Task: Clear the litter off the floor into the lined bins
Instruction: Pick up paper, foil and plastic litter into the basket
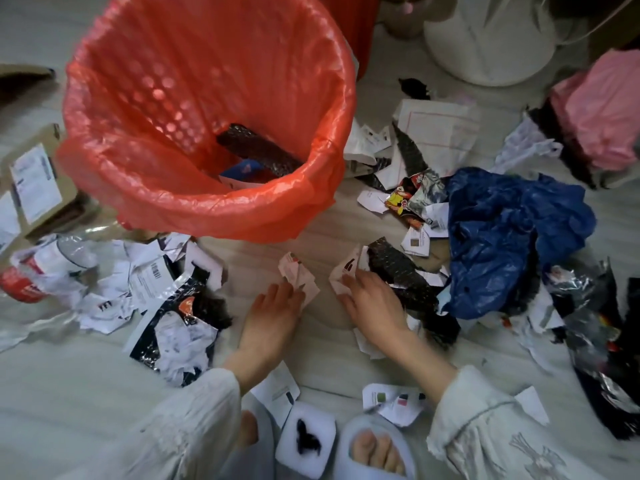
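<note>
Head view: pale wood-look floor (318, 362) strewn with torn paper and foil litter. Red-lined perforated plastic bin (207, 109) stood ahead. Crumpled white paper scrap (298, 277) pinched by left hand (273, 306); white torn paper piece (344, 271) gripped by right hand (372, 303) fingers.

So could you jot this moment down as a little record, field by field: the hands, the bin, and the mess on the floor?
left hand: fingers pinch a white paper scrap on the floor
right hand: fingers grip another white scrap, beside a black wrapper
bin: lined with a red bag, upright, just beyond the hands
bin contents: a dark wrapper and some paper at the bottom
floor, right side: crumpled blue bag among torn packaging
floor, left side: torn white and black mailers
feet: open-toed slippers, paper scraps between them
</note>
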A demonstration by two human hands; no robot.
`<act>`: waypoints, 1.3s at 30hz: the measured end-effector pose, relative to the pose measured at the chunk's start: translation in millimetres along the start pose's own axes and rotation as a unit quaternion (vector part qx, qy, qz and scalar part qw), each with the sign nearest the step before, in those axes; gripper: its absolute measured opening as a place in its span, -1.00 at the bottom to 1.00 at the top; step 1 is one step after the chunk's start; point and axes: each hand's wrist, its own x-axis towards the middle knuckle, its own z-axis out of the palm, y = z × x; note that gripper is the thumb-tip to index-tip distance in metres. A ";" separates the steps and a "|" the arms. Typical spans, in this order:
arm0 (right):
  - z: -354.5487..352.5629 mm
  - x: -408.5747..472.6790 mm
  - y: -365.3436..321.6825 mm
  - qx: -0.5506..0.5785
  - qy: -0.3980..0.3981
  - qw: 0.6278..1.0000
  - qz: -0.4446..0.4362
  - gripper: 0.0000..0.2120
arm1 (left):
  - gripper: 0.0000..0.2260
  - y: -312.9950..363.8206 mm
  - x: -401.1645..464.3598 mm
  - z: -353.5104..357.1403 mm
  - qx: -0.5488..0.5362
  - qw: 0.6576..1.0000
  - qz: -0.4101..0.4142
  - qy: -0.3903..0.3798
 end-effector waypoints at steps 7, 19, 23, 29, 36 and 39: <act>3.7 -25.3 -7.6 -0.031 0.007 0.999 -0.017 -0.73 | -0.09 -10.8 5.8 4.4 -0.030 0.997 0.018 -0.066; 12.0 -7.7 4.3 -0.104 -0.051 0.992 0.046 -0.59 | -0.56 -12.6 -13.0 12.4 -0.025 0.999 0.043 0.019; 8.7 -9.6 8.9 -0.111 0.032 0.993 -0.008 -0.61 | -0.53 -10.7 -13.9 4.0 -0.040 0.998 0.034 0.023; -8.9 -15.3 12.0 -0.026 0.052 0.998 -0.020 -0.47 | -0.65 -13.4 -14.0 -8.0 -0.080 0.995 0.031 0.048; -51.7 -22.6 0.7 0.092 0.086 0.992 0.012 -0.54 | -0.77 -5.4 -17.6 -67.1 -0.074 0.985 0.048 0.147; -83.4 -30.5 -9.9 0.153 0.132 0.978 0.060 -0.55 | -0.72 -2.4 -24.9 -89.6 -0.109 0.980 0.041 0.160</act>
